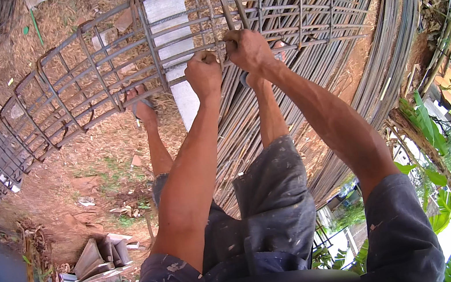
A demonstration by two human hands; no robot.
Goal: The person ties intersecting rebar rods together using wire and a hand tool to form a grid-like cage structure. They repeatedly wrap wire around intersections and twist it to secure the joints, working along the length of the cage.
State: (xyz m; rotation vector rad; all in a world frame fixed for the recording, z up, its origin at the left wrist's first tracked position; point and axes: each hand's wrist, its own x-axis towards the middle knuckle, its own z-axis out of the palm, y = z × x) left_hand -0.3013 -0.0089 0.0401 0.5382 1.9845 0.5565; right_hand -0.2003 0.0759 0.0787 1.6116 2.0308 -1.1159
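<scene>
A long rebar cage (150,29) crosses in front of me, its lengthwise bars ringed by square stirrups. At the cage's near side my left hand (204,74) is closed, fingertips pinched beside a stirrup; whatever is in them is too small to make out. Just to its right, my right hand (250,51) is closed at the near bars. Dark metal pincers (232,0) extend from that fist across the cage, with their two handles meeting the knuckles. The handle ends are hidden by the hand. My hands are close together but apart.
Many loose steel rods (311,93) lie in a large pile under and right of the cage. A pale board (188,103) runs beneath the cage. My sandalled feet stand on the near side. Folded grey-brown pieces (100,258) lie lower left; plants (438,179) edge the right.
</scene>
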